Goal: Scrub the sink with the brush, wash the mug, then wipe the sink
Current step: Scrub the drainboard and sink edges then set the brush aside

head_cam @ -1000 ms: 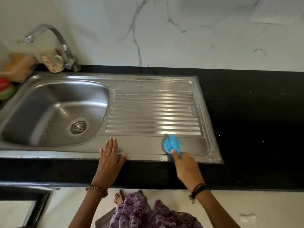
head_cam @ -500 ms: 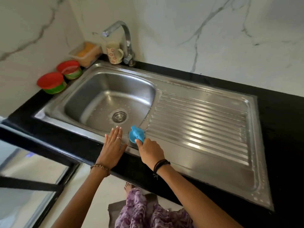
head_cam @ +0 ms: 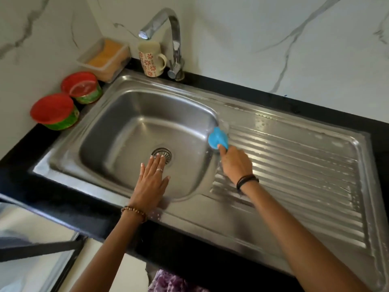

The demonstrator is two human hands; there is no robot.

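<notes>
White marble walls back a black counter holding the stainless-steel sink (head_cam: 315,218). Gripped in the right hand (head_cam: 234,162), the round blue scrub brush (head_cam: 218,138) sits on the ridge between basin and ribbed drainboard, seemingly touching steel. Flat and open, the left hand (head_cam: 152,182) holds nothing over the basin's near side. To the brush's left lies the basin; beside the tap stands the flowered cream mug (head_cam: 149,59).

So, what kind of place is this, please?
Most likely a home kitchen. A steel sink with a ribbed drainboard sits in a black countertop against a marble-look wall, with a tap, a flowered mug and two red-lidded tubs beside it.
</notes>
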